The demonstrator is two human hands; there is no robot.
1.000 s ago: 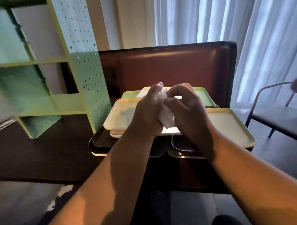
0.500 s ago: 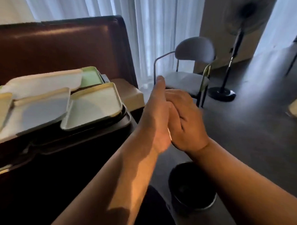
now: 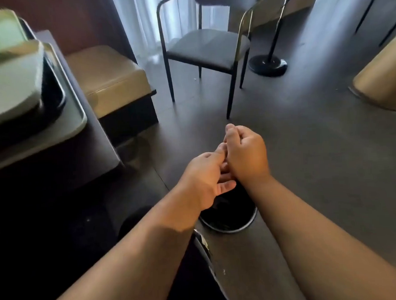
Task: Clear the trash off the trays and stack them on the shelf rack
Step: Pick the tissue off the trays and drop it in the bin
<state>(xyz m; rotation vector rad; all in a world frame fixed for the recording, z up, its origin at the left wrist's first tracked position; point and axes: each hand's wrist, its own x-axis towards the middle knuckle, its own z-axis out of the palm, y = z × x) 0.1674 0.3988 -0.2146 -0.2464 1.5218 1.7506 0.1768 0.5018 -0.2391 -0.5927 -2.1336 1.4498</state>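
Observation:
Both my hands hang together over a black round trash bin on the floor. My left hand is turned palm-right with its fingers apart and holds nothing I can see. My right hand shows its back, fingers curled closed, touching the left fingertips. No white tissue shows in either hand or in the dark bin. The stacked trays, pale ones on dark ones, are blurred at the far left on the dark table.
A tan bench seat stands beside the table. A grey chair and a fan's round base are ahead on the dark floor. A beige rounded object sits at the right edge.
My view swung right and down from the trays to the floor bin. The white tissue gripped in both hands a second ago is out of sight; my left fingers have spread.

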